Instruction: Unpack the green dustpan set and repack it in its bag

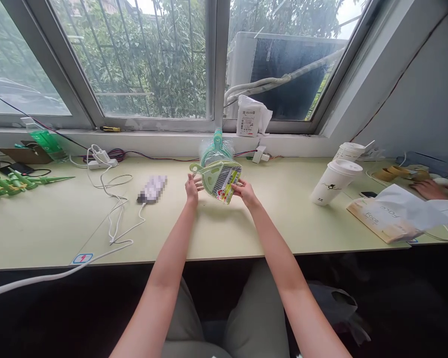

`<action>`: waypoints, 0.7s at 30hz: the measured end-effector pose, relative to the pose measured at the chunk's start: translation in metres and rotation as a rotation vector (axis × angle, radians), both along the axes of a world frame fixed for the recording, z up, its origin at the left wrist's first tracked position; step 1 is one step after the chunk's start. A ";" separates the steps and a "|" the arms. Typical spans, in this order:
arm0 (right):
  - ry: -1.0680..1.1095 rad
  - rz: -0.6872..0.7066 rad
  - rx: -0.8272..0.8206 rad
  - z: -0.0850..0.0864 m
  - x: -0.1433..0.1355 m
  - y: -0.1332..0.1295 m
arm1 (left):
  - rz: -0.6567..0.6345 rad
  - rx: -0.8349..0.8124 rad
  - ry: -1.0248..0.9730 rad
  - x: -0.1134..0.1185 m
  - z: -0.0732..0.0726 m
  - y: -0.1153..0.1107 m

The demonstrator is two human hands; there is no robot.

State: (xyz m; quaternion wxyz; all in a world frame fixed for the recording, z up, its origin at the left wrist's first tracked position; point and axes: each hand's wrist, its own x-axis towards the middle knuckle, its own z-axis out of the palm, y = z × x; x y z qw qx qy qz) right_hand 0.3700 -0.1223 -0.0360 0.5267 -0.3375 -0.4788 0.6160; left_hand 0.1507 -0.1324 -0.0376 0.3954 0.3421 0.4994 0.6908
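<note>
A light green mini dustpan and brush set (218,180) is held tilted above the desk. Grey bristles and a bright yellow-green printed label show on its front. My right hand (247,193) pinches its right edge beside the label. At the other side, my left hand (193,190) grips it by the left edge just below the looped handle; some of its fingers are hidden behind the pan. Just beyond, a teal dustpan set (217,144) in clear plastic wrap stands against the window ledge, partly covered by the green one.
A blurred phone (152,189) and tangled white cables (114,219) lie left. Green plastic pieces (13,185) sit far left. Right are two lidded paper cups (336,181) and a tissue pack (392,214). Another person's hand (429,189) rests at far right. A white package (252,117) stands on the sill.
</note>
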 end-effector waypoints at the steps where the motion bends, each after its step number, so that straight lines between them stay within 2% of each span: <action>1: -0.006 -0.016 0.005 0.000 0.002 0.000 | 0.037 0.022 0.047 -0.001 0.001 -0.002; 3: -0.039 -0.022 0.017 0.001 0.007 0.001 | 0.216 0.085 0.224 -0.004 0.005 -0.007; 5: -0.094 0.018 0.029 0.002 0.011 0.001 | 0.379 0.152 0.487 -0.007 0.009 -0.012; 7: -0.152 0.080 0.039 0.003 0.013 0.000 | 0.380 0.161 0.720 -0.009 0.011 -0.013; 9: -0.200 0.136 0.049 0.004 0.014 -0.002 | 0.260 0.106 0.825 -0.010 0.010 -0.011; 12: -0.243 0.173 0.055 0.003 0.015 -0.003 | 0.139 0.029 0.763 -0.013 0.007 -0.005; 14: -0.241 0.159 0.049 0.003 0.017 -0.001 | 0.192 0.005 0.667 -0.019 0.004 -0.002; 17: -0.183 0.068 0.031 0.001 0.022 0.003 | 0.439 -0.045 0.516 -0.035 0.003 -0.001; 21: -0.020 -0.160 -0.034 -0.001 0.028 0.010 | 0.791 -0.120 0.435 -0.055 0.003 -0.006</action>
